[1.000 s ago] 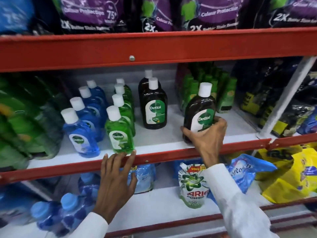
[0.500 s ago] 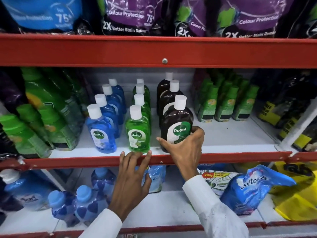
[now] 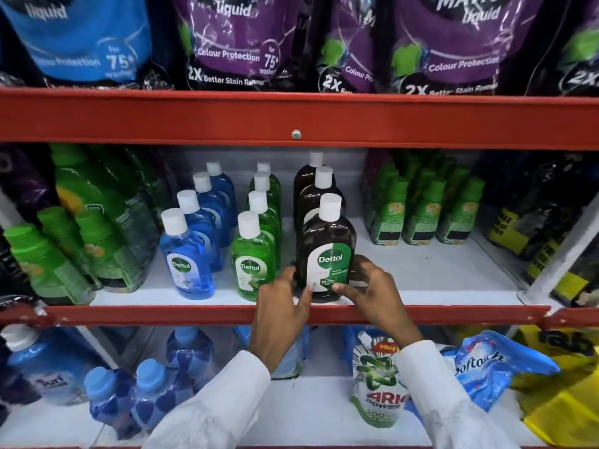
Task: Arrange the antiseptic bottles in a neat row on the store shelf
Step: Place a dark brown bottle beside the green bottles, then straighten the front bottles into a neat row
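**Ana:** Head view puts the front brown Dettol bottle [image 3: 327, 254] at the lip of the middle shelf [image 3: 421, 273], just right of the front green Dettol bottle [image 3: 252, 264]. How do you think it handles?

**Raj:** Rigid plastic, I'd say, and full by the dark colour, so fairly heavy for its size. The smooth sides and glossy label could slip. Low on the body, by both narrow edges, is the sensible hold; the white cap [image 3: 330, 207] is too high and would let it tip.

**Ana:** And that is where the hands are?

**Raj:** Yes. The left hand [image 3: 282, 306] has its fingers [image 3: 304, 294] curled against the bottle's lower left edge, and the right hand [image 3: 372, 290] presses thumb and fingers against the lower right. Both are closed on it, touching.

**Ana:** What can't you make out?

**Raj:** The bottle's base sits behind the fingers, so I cannot tell whether it rests flat on the shelf. Two more brown bottles [image 3: 319, 189] stand behind it, mostly covered, only caps and shoulders showing. The blue Dettol bottles [image 3: 188, 257], left of the green file, overlap likewise. Small print on the label is unreadable, and the pouches at the frame's edges are cut off.
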Available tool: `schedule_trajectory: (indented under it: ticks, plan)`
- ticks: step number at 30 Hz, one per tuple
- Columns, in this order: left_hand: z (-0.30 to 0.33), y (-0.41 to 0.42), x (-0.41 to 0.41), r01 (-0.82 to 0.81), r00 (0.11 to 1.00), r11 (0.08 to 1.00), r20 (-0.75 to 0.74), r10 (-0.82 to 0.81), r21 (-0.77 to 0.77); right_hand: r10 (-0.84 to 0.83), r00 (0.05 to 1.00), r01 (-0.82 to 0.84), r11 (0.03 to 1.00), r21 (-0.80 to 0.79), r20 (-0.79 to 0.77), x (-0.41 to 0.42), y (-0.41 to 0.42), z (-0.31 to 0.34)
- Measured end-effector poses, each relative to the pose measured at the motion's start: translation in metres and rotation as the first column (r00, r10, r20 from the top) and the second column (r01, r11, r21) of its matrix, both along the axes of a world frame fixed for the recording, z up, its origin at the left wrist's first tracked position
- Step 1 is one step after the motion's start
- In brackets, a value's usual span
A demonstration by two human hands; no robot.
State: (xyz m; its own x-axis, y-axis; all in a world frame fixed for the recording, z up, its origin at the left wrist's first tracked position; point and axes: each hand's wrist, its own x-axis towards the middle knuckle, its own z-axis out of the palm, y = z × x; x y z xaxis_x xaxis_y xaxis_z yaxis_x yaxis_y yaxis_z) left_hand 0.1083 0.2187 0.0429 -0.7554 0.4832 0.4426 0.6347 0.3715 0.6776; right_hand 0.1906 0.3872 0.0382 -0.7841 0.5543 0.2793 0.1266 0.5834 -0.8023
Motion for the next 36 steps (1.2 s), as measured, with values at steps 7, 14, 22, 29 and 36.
schedule_trajectory:
  ticks: [7,14,22,29,36]
  plan:
    - [-0.006,0.004,-0.007,0.012,0.997,0.998,0.074,-0.017,0.057,-0.018,0.999,0.018,1.0,0.01,-0.033,-0.001,0.002,-0.005]
    - [-0.004,0.004,-0.004,-0.004,0.999,0.998,0.053,0.001,0.059,-0.033,0.999,0.032,0.999,-0.022,-0.042,0.0,0.003,-0.008]
    - [0.001,-0.028,-0.002,0.043,0.998,0.995,0.044,-0.048,0.094,-0.15,0.971,0.141,0.988,-0.061,-0.186,0.018,-0.012,0.002]
    - [0.002,-0.082,-0.022,-0.233,0.971,0.9,0.045,0.233,0.368,-0.071,0.84,0.185,0.97,0.161,-0.537,0.011,-0.092,0.008]
    - [-0.012,-0.076,-0.056,-0.093,0.992,0.992,0.091,0.085,0.081,-0.003,0.981,0.025,0.993,0.112,-0.195,-0.052,-0.122,-0.003]
